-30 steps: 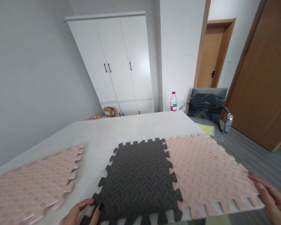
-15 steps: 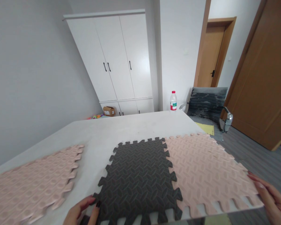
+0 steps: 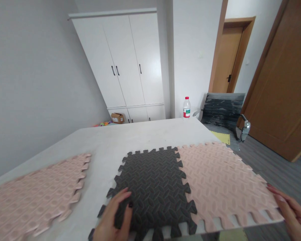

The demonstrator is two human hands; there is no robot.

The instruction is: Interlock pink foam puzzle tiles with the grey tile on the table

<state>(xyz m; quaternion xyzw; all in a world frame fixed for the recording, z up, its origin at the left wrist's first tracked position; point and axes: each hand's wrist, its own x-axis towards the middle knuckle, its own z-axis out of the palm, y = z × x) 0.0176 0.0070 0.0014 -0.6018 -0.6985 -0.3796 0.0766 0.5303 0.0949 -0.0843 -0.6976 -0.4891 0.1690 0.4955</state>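
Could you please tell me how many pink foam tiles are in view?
2: the right pink tile joins the dark tile; the left pink tile lies apart, perhaps covering more.

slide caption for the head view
Left hand rests on a grey foam tile joined to a pink tile the right hand holds.

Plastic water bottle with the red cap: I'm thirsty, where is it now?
In the head view the red-capped plastic bottle stands upright at the far right corner of the white table, just left of the grey office chair.

The head camera looks forward and down over the close table (image 3: 145, 134), edges seemingly warped.
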